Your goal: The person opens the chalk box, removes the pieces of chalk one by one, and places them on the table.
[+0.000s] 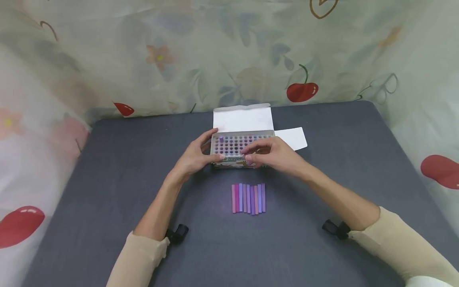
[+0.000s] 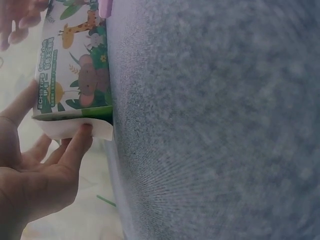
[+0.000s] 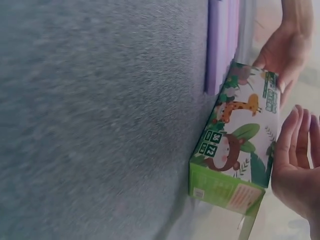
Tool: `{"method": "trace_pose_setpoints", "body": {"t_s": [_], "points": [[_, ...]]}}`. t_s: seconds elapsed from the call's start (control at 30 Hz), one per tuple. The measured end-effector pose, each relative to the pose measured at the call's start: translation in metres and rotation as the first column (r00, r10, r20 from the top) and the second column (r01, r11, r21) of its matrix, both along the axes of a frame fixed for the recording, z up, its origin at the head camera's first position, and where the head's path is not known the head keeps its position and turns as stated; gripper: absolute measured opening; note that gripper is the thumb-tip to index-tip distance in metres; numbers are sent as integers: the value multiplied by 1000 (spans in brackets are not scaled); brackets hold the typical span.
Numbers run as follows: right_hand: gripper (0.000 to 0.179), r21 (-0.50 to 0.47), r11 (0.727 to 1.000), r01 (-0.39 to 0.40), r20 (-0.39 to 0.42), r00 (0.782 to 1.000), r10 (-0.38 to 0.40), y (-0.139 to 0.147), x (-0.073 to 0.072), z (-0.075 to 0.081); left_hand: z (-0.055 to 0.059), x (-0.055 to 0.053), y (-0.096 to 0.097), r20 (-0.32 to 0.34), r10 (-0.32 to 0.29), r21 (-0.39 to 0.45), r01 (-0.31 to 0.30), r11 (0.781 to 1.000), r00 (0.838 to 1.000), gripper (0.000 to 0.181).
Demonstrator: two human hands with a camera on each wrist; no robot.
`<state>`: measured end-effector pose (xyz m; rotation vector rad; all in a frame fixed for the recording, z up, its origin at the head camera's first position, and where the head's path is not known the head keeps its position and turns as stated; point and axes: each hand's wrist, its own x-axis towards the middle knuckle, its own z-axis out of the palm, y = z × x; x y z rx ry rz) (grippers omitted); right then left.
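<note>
A small box of chalk (image 1: 234,162) with cartoon animals on its front stands on the table, its white lid raised at the back. Round chalk ends in rows show inside, and one purple stick (image 1: 221,139) rises above the others near the left. My left hand (image 1: 195,156) grips the box's left end, thumb on the front top edge and fingers around the side, one against a white flap (image 2: 65,128). My right hand (image 1: 269,152) is over the front right of the box, fingers bent and thumb near the front rim. I cannot tell whether it pinches a stick.
In front of the box lies a row of several pink, purple and lilac chalk sticks (image 1: 248,199), side by side. A white side flap (image 1: 292,138) sticks out at the box's right. Behind the grey tabletop (image 1: 125,167) hangs a patterned curtain (image 1: 229,56).
</note>
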<state>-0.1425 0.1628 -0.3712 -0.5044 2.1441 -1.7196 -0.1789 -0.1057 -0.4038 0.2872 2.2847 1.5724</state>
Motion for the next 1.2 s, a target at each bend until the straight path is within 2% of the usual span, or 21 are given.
{"method": "trace_pose_setpoints", "body": {"t_s": [0.17, 0.4, 0.67, 1.03, 1.2], "points": [[27, -23, 1000, 12, -26, 1000, -13, -9, -9, 0, 2, 1, 0, -13, 5, -15, -6, 1000, 1000, 82], [25, 49, 993, 104, -85, 991, -100, -19, -18, 0, 4, 1, 0, -19, 4, -32, -4, 999, 1000, 83], [24, 90, 984, 152, -160, 978, -137, -34, -35, -6, 2, 1, -2, -28, 2, -28, -2, 1000, 1000, 82], [25, 56, 990, 133, -168, 978, -122, -46, -51, -12, 3, 0, 0, -30, -1, -31, 0, 1000, 1000, 82], [25, 78, 990, 117, -173, 980, -102, -48, -55, -14, 2, 0, -1, -31, -2, -25, 2, 1000, 1000, 83]]}}
